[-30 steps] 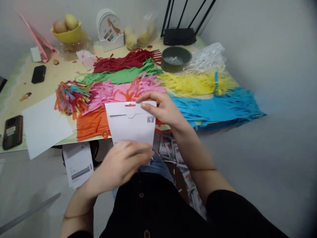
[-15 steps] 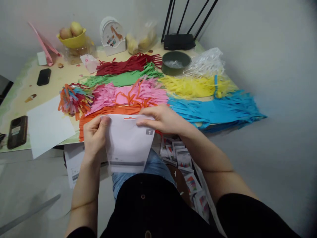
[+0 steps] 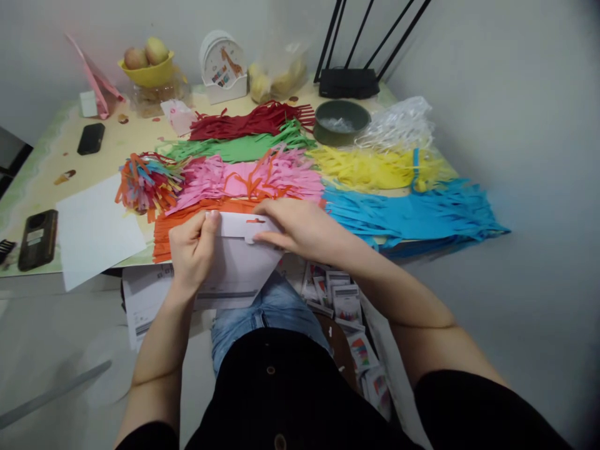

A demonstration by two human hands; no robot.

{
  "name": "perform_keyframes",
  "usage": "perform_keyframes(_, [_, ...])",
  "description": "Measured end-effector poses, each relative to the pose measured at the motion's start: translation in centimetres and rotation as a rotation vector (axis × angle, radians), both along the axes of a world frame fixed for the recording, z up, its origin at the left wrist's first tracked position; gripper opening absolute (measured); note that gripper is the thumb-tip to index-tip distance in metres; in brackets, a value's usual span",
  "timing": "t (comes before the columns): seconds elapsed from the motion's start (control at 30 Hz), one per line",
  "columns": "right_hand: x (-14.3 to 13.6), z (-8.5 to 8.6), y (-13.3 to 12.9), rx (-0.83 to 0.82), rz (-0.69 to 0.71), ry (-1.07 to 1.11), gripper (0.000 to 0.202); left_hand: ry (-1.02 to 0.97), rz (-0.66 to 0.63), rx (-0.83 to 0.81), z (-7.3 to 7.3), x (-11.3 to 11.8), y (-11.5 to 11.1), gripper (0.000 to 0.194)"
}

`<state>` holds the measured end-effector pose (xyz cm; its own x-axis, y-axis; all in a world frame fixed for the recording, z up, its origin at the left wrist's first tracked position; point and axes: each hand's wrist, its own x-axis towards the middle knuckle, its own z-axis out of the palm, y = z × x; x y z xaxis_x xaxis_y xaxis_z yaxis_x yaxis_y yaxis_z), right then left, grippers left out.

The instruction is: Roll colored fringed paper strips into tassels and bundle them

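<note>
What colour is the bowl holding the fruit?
The bowl is yellow, clearest in the head view.

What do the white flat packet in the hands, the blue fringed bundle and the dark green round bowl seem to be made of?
White flat packet: matte thin card or stiff paper, by its straight crease and cut slot.
Blue fringed bundle: probably matte tissue or crepe paper; its thin strips curl.
Dark green round bowl: perhaps plastic, possibly coated metal; smooth wall.

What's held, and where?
A white hang-tab card envelope: left hand at its upper left corner, right hand at its upper right.
</note>
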<state>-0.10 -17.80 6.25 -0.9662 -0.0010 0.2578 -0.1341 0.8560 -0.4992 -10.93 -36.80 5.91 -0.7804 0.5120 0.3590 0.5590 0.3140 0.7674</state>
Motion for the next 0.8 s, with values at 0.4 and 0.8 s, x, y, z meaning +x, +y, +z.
perform_keyframes(0.4, [-2.4, 0.2, 6.1, -0.227, -0.287, 0.322, 0.035, -0.476, 0.397, 0.577, -8.1, -0.8, -7.6, 0.038])
perform_keyframes(0.8, [-5.9, -2.0, 6.7, -0.122, -0.174, 0.145, 0.056, -1.313, 0.035, 0.899, -10.2, 4.7, -7.3, 0.038])
